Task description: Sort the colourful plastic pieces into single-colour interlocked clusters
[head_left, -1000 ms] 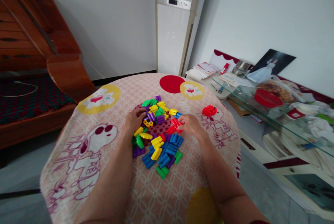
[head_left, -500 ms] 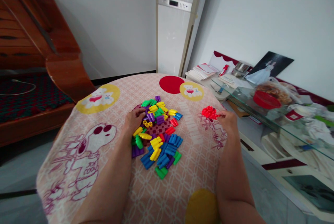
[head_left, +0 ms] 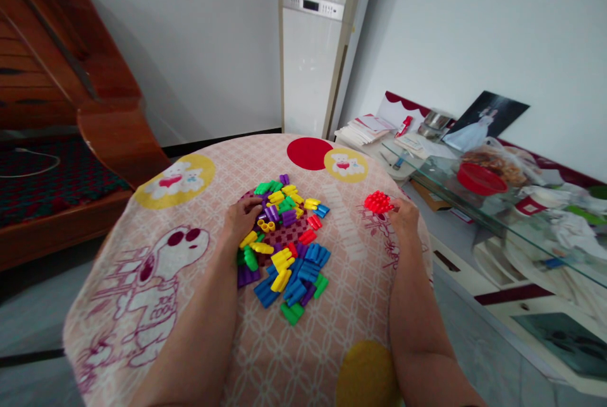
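Observation:
A loose pile of plastic toy blocks (head_left: pixel 294 271), in blue, yellow, green, purple and red, lies on the patterned tablecloth (head_left: pixel 313 344). At the pile's left edge rests my left hand (head_left: pixel 241 218), its fingers bent together beside purple and yellow blocks. Whatever its fingertips grip is too small to make out. Apart from the pile, to the right, sits a cluster of red toy blocks (head_left: pixel 377 201). My right hand (head_left: pixel 404 216) pinches at the right side of that cluster, fingers closed on a red block. Two loose red blocks (head_left: pixel 310 230) lie on the pile's right side.
A glass-topped cabinet (head_left: pixel 441 173) stands right of the table, with papers (head_left: pixel 365 129), a red bowl (head_left: pixel 481 179) and a bagged item on it. Left is a wooden bench (head_left: pixel 114 122). Behind the table rises a white floor-standing air conditioner (head_left: pixel 310 72).
My right hand has shifted slightly left, closer against the red cluster. My left hand stays at the pile's edge. The whole view has drifted a little.

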`<state>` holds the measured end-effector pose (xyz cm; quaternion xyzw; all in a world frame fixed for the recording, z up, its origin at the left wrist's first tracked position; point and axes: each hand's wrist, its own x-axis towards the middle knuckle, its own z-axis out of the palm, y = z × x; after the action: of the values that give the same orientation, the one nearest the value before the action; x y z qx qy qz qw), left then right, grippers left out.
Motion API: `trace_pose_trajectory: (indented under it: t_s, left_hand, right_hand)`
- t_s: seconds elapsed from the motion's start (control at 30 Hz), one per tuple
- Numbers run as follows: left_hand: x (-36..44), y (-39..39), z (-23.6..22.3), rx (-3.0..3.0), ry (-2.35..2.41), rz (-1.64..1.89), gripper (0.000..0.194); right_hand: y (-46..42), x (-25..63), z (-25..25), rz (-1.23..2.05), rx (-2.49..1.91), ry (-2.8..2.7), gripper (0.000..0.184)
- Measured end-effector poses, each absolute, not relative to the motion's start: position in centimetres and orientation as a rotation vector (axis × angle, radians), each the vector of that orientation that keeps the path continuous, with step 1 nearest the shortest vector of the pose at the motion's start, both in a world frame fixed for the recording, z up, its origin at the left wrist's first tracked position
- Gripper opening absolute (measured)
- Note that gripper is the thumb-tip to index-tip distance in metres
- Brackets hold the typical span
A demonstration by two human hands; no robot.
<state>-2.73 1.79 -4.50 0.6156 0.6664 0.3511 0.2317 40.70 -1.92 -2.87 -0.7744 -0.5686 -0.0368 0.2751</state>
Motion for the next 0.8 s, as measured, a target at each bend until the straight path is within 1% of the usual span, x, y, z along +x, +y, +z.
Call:
trace_pose_trajectory:
  t_s: [0.17, 0.27, 0.33, 0.43, 0.5, 0.57, 0.67, 0.8]
  left_hand:
    - [-2.7, 1.8, -4.5, 1.708, 1.840, 0.971, 0.035]
    - [-2.7, 1.8, -4.4, 1.708, 1.844, 0.958, 0.035]
    - [-2.8, 1.8, -4.5, 1.710, 1.840, 0.952, 0.036]
    - [-2.8, 1.9, -4.6, 1.712, 1.835, 0.954, 0.037]
    - [-2.9, 1.9, -4.8, 1.717, 1.833, 0.958, 0.037]
    - [-3.0, 1.9, -4.9, 1.727, 1.833, 0.959, 0.036]
    - [-3.0, 1.9, -4.7, 1.729, 1.841, 0.949, 0.036]
    - [-2.9, 1.7, -4.5, 1.716, 1.837, 0.955, 0.035]
  right_hand:
    - [-2.0, 40.8, -3.0, -0.102, -2.027, -1.443, 0.042]
    - [-1.9, 40.4, -2.5, -0.148, -2.002, -1.380, 0.039]
    - [-1.8, 39.1, -1.8, -0.155, -1.934, -1.389, 0.034]
    - [-2.0, 34.7, -0.9, -0.038, -1.784, -1.575, 0.023]
    - [-2.4, 30.6, -0.5, 0.152, -1.671, -1.837, 0.022]
    - [-2.9, 26.5, -0.5, 0.255, -1.617, -2.068, 0.023]
    - [-3.5, 22.2, -0.8, 0.204, -1.641, -2.336, 0.021]
    - [-3.5, 20.9, -1.4, 0.123, -1.779, -2.419, 0.026]
